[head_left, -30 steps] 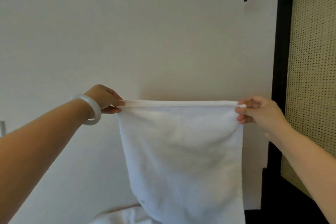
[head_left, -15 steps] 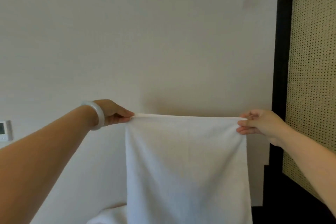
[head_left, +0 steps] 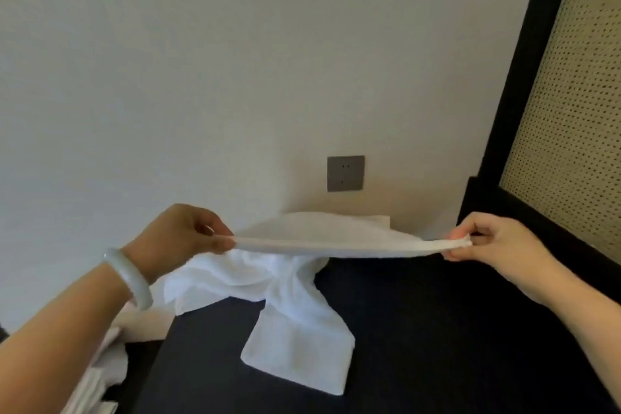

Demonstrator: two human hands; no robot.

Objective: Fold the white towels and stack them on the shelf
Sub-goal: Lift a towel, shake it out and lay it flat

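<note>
Towel (head_left: 336,240) taut btwn L hand (head_left: 181,239), R hand (head_left: 494,245)

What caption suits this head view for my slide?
Left hand and right hand pinch a white towel taut above a crumpled cloth on a dark surface.

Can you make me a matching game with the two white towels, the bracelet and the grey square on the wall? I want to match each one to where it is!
Things:
1. bracelet
2. upper towel
3. grey socket plate
4. lower towel

Places:
a. pinched between the left hand and the right hand
b. on the wall
c. round the left hand's wrist
d. crumpled on the dark surface

Pairs: 1-c, 2-a, 3-b, 4-d.
</note>
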